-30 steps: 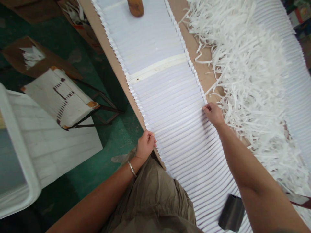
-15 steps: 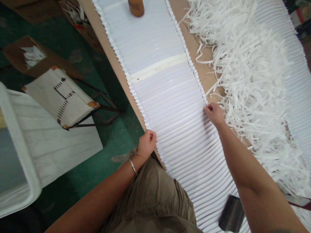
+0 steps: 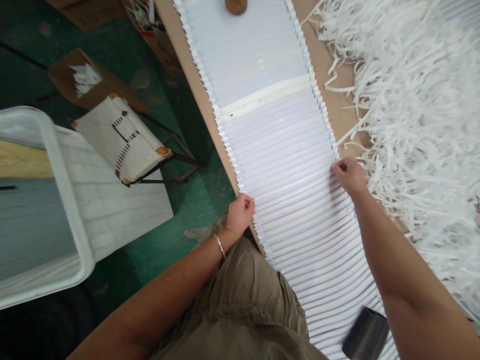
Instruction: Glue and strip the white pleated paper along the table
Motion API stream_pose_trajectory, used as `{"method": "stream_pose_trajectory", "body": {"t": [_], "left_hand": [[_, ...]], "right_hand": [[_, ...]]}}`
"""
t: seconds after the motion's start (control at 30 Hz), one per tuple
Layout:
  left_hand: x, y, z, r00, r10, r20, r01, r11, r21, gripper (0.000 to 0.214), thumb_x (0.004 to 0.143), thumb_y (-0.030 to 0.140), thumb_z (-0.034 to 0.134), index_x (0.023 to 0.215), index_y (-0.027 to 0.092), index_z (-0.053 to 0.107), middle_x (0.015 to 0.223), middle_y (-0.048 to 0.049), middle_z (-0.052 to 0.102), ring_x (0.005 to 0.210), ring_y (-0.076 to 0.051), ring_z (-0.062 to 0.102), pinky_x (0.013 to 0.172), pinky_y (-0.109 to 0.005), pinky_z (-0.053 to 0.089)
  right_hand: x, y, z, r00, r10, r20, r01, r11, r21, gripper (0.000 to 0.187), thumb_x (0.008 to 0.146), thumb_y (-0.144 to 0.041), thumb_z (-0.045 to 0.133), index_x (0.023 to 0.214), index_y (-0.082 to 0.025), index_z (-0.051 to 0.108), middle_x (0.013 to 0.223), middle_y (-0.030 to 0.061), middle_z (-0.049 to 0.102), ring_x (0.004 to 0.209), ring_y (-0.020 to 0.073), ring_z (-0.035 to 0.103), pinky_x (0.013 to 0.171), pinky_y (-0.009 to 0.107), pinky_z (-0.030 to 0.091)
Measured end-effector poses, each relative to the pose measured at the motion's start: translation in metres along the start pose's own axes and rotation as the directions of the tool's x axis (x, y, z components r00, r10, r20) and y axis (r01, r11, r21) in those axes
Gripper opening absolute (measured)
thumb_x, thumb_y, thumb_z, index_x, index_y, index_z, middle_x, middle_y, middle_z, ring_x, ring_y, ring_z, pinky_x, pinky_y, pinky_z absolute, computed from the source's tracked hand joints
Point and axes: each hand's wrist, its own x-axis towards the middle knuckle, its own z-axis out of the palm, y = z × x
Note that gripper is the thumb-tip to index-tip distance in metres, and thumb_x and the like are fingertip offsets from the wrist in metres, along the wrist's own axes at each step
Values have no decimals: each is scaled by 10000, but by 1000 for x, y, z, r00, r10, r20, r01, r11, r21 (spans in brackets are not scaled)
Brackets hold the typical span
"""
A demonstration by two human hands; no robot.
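Note:
A long row of overlapping white strips runs down the table, its two side edges notched. At the row's left edge my left hand is closed, thumb against the fingers, at the strip ends. My right hand pinches at the right edge, a little farther up the row. Whatever lies between the fingertips is too small to make out clearly, though both hands touch the ends of the strips. A dark cylinder rests on the near part of the row. At the far end stands a brown rounded object.
Loose curly white strips are heaped on the brown table at right. On the left are a stool with a white seat, a cardboard box holding white pieces, and a large white bin.
The whole view has shifted, so the table and things appear farther right. Both hands stay closed at the two edges of the row, in nearly the same places.

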Motion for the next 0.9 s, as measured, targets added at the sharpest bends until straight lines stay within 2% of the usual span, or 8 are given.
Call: {"method": "stream_pose_trajectory", "body": {"t": [0.27,0.37,0.43,0.53,0.6,0.67,0.77,0.9], "left_hand": [[4,-1,3,1000,12,-8,-12,999,40,167,910,313,546,781,229,480,599,31,628,483,-142,610,573,-251,457],[6,-11,-1,1000,13,-7,-13,1000,8,117,898,309,544,867,232,460,613,41,624,484,-150,620,538,-246,448],[5,-21,-8,999,36,-4,-36,999,-25,115,892,305,535,926,231,454,629,42,627,497,-156,632,533,-244,450],[-2,-35,-21,997,74,-3,-74,997,-34,156,896,326,526,996,224,464,647,45,630,493,-153,625,534,-246,455],[-9,-37,-25,995,93,21,-92,995,-33,172,905,342,517,1019,220,475,648,49,625,480,-145,607,533,-246,452],[-16,-33,-24,991,119,57,-117,992,-46,169,909,337,510,1026,218,485,640,52,614,479,-140,594,535,-243,445],[-23,-19,-15,978,174,119,-164,983,-86,152,907,307,501,1027,213,504,634,49,605,500,-136,586,546,-238,436],[-23,-2,-4,957,222,189,-202,972,-117,135,912,277,490,1021,210,532,635,46,592,510,-128,566,539,-230,418]], "right_hand": [[4,-1,3,998,-40,-38,40,999,-17,118,770,-332,612,785,-216,617,727,39,647,689,194,559,722,338,440],[1,14,-13,984,-83,-156,78,996,-42,161,790,-302,569,883,-197,648,771,46,649,718,195,561,752,338,454],[-9,34,-31,980,-78,-185,70,996,-52,205,817,-333,556,925,-194,661,773,40,645,709,189,557,741,330,451],[-35,65,-57,994,-91,-54,87,993,-82,261,843,-438,562,847,-201,672,732,38,633,680,184,547,705,320,432],[-56,80,-63,993,-112,32,116,986,-124,318,846,-502,571,777,-204,661,724,49,631,678,186,539,698,321,418],[-74,87,-59,999,-45,-6,43,981,-191,361,850,-552,571,773,-208,649,715,53,626,669,190,524,679,322,395],[-88,88,-42,983,113,-144,-148,954,-260,414,854,-606,558,863,-204,659,734,54,631,671,200,518,652,317,363],[-90,86,-30,988,105,-109,-133,948,-288,378,873,-497,511,892,-178,714,824,88,657,724,207,546,697,328,402]]}}
